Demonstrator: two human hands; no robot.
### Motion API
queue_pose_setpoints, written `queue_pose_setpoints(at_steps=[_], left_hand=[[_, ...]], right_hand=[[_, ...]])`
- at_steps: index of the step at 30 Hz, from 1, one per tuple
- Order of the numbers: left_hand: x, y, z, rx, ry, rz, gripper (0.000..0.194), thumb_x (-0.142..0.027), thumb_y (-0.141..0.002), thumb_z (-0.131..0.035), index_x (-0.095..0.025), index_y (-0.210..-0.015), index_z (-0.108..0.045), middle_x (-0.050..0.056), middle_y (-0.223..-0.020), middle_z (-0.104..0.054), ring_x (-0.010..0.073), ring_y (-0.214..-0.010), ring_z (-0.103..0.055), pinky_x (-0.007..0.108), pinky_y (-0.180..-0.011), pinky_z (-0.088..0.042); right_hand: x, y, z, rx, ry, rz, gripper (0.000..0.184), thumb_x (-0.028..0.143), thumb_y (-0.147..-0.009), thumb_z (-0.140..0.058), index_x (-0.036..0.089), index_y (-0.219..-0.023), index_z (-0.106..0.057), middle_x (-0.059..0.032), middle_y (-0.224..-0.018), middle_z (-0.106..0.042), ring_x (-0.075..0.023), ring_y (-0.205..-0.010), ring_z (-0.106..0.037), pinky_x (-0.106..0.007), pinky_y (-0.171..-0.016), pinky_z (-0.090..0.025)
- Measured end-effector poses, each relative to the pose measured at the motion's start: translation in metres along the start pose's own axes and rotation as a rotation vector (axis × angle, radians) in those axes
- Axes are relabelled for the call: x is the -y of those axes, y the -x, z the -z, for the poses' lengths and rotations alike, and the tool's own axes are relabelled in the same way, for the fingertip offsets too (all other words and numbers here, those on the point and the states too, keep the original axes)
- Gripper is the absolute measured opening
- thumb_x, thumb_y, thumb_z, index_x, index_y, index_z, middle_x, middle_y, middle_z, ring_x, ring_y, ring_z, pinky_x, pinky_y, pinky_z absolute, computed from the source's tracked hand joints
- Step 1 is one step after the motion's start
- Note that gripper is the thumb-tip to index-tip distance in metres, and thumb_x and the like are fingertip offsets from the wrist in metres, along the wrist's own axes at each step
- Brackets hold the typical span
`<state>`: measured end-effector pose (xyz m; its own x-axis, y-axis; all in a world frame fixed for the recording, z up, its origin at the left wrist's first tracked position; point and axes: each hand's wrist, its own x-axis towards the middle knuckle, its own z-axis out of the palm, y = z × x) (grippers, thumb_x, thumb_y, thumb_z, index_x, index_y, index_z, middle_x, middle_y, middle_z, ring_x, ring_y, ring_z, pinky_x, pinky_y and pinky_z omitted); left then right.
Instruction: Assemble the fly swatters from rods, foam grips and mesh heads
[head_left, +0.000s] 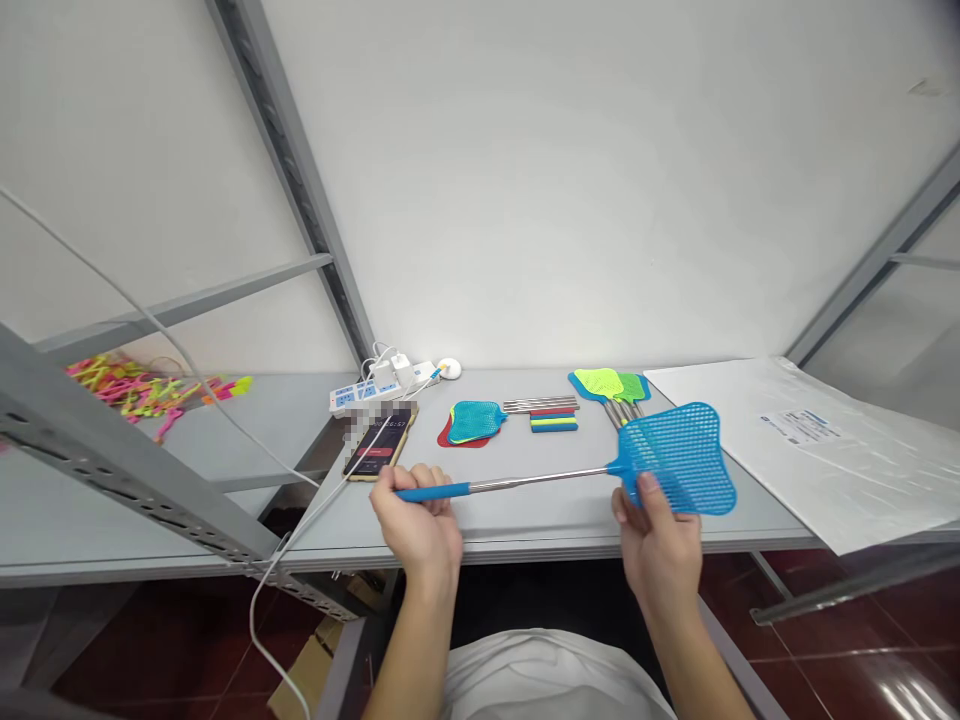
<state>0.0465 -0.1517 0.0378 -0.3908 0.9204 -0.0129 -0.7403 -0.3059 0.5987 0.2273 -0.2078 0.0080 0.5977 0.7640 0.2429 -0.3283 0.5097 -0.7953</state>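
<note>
A blue fly swatter (540, 479) with a metal rod is held level above the table's front edge. My left hand (420, 520) is closed round its blue grip at the left end. On the right, my right hand (660, 540) pinches the mesh head near its neck, thumb on top. Behind the swatter lie loose swatter heads (476, 421) in blue, yellow and red. Beside them are several metal rods (540, 404) and a small stack of coloured grips (553, 421). Swatters with rods (611, 385), in blue, yellow and green, lie farther right, partly hidden by the held head.
A phone (381, 442) lies at the left, near a power strip (386, 388) with plugs. A white cable (255, 610) hangs over the shelf frame. A white package (810, 440) covers the right side. Colourful small items (142, 392) lie on the left shelf.
</note>
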Motion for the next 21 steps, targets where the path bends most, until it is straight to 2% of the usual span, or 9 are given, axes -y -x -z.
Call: queue_pose_setpoints(at_steps=[4, 7, 11, 15, 18, 21], left_hand=[[0.022, 0.025, -0.007, 0.02, -0.017, 0.063, 0.044, -0.035, -0.09, -0.048, -0.022, -0.057, -0.023, -0.007, -0.048, -0.02, 0.0095, -0.041, -0.021, 0.027, -0.042, -0.017], [0.026, 0.035, -0.009, 0.024, -0.025, 0.073, 0.044, -0.034, -0.091, -0.047, -0.021, -0.056, -0.024, -0.007, -0.049, -0.02, 0.0093, -0.042, -0.02, 0.026, -0.042, -0.018], [0.023, 0.036, -0.009, 0.014, -0.019, 0.067, 0.044, -0.036, -0.092, -0.046, -0.021, -0.057, -0.023, -0.007, -0.05, -0.018, 0.0096, -0.043, -0.02, 0.026, -0.042, -0.018], [0.023, 0.033, -0.008, 0.009, -0.019, 0.088, 0.045, -0.037, -0.091, -0.046, -0.021, -0.058, -0.021, -0.007, -0.05, -0.018, 0.0098, -0.042, -0.02, 0.027, -0.042, -0.019], [0.027, 0.031, -0.006, 0.02, -0.023, 0.148, 0.046, -0.038, -0.09, -0.048, -0.021, -0.059, -0.02, -0.007, -0.05, -0.018, 0.0096, -0.042, -0.02, 0.026, -0.042, -0.021], [0.034, 0.032, -0.005, 0.06, -0.033, 0.262, 0.046, -0.041, -0.09, -0.051, -0.022, -0.06, -0.022, -0.008, -0.051, -0.02, 0.009, -0.041, -0.021, 0.025, -0.042, -0.023]], right_hand=[[-0.009, 0.015, -0.013, 0.03, 0.011, -0.052, 0.029, 0.035, -0.084, -0.071, 0.022, -0.072, -0.047, 0.0059, -0.064, -0.036, -0.0087, -0.053, -0.032, -0.025, -0.047, -0.034], [-0.005, 0.012, -0.013, 0.049, 0.023, -0.062, 0.033, 0.036, -0.084, -0.071, 0.022, -0.07, -0.045, 0.0064, -0.064, -0.032, -0.0088, -0.053, -0.03, -0.025, -0.046, -0.034], [0.0, 0.007, -0.011, 0.07, 0.035, -0.061, 0.034, 0.038, -0.084, -0.07, 0.022, -0.07, -0.043, 0.0067, -0.063, -0.031, -0.0086, -0.051, -0.028, -0.025, -0.045, -0.034], [-0.003, 0.014, -0.01, 0.102, 0.049, -0.055, 0.033, 0.036, -0.087, -0.068, 0.022, -0.069, -0.044, 0.0067, -0.061, -0.033, -0.0087, -0.05, -0.031, -0.025, -0.046, -0.033], [-0.004, 0.017, -0.004, 0.124, 0.078, -0.041, 0.032, 0.034, -0.088, -0.067, 0.022, -0.068, -0.045, 0.0059, -0.058, -0.038, -0.0096, -0.051, -0.036, -0.026, -0.048, -0.034], [-0.003, 0.009, 0.005, 0.1, 0.199, 0.004, 0.033, 0.038, -0.09, -0.064, 0.022, -0.066, -0.048, 0.0039, -0.057, -0.044, -0.0117, -0.052, -0.041, -0.028, -0.051, -0.038]])
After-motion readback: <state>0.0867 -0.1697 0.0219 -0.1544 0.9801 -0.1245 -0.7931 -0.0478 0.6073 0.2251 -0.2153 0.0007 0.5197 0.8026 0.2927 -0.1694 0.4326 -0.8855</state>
